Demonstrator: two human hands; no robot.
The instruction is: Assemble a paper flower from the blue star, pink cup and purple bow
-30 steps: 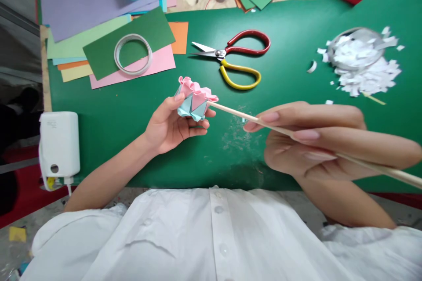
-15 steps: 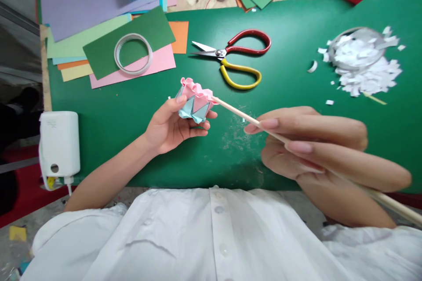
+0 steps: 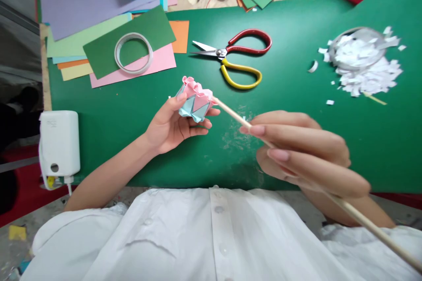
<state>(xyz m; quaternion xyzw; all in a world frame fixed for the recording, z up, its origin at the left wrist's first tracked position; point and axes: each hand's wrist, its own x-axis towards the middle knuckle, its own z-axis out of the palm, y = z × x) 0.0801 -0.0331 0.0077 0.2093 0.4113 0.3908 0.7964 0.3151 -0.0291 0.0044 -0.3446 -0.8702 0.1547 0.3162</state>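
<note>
Left hand (image 3: 169, 125) is pinching the paper flower (image 3: 197, 103) between thumb and fingers; right hand (image 3: 303, 138) is clamping the wooden stick (image 3: 231, 111), tip meeting petals ahead of the grip. Visible petals are looking curled; remainder unclear.

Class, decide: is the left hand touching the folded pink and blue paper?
Touching: the head view shows the left hand with its thumb lying on the folded paper.

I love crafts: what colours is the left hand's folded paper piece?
The paper piece is pink and light blue, seen in the head view.
</note>
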